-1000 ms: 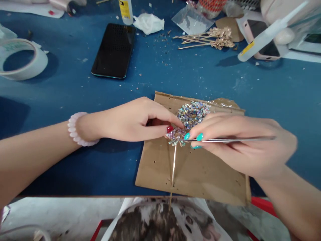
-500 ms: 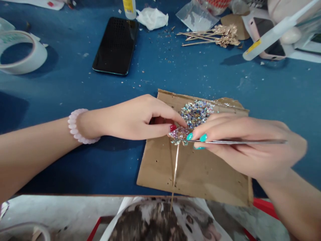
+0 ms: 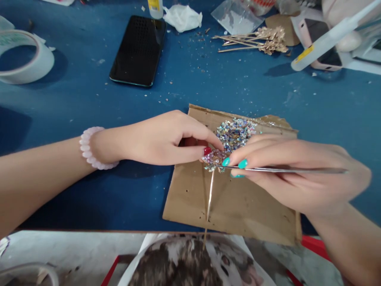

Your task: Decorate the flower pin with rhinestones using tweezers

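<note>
Gem-studded ornament point(image 3: 214, 159) sits pinched in my left hand point(image 3: 166, 139); my right hand point(image 3: 300, 155) is closed round a metal tool point(image 3: 276, 170).

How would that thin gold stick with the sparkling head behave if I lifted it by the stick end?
Probably top-heavy: the sparkling head is far wider than the thin gold stick. The stick is likely stiff, running straight past the cardboard. Small pieces covering the head might shed.

Lt. mod., even; soft shadow L of R bottle point(image 3: 327, 43); glint on stick point(image 3: 211, 189); tape point(image 3: 45, 61) edge-stretched; fine detail soft.
</note>
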A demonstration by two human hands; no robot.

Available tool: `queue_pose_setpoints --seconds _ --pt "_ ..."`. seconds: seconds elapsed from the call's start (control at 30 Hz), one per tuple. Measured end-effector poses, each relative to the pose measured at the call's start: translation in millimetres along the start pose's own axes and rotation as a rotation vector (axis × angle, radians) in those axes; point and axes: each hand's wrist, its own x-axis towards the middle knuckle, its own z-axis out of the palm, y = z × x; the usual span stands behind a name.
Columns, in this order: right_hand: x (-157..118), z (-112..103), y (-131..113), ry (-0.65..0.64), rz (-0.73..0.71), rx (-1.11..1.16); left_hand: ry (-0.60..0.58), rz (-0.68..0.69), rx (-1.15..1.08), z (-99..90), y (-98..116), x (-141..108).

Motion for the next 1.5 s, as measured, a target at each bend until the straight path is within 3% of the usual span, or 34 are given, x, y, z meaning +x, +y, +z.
queue_pose_setpoints --seconds 0.2,0.5,0.63,0.8,1.17,1.5 --pt "-0.6 -0.6 0.9 -0.007 -0.010 0.013 -0.011 -0.029 0.008 0.4 0.5 0.0" --pt "0.5 -2.4 -0.3 -0.032 -0.019 0.005 -0.161 -0.109 -0.117 -8.7 11.7 -1.3" --pt "1.2 -3.6 -0.1 -0.040 -0.035 0.001 -0.252 -0.231 -0.115 -12.0 20.3 -2.2" --pt "2.3 -2.6 1.5 -0.026 -0.044 -0.001 -0.285 -0.334 -0.164 -13.1 24.8 -2.0" --pt "1.3 -3.5 -1.1 -0.004 -0.038 -0.022 -0.280 -0.295 -0.199 -8.9 18.1 -2.2" --pt "5.6 -5.7 -5.1 -0.061 -0.017 -0.046 -0.272 -0.294 -0.217 -8.5 13.2 -2.7"
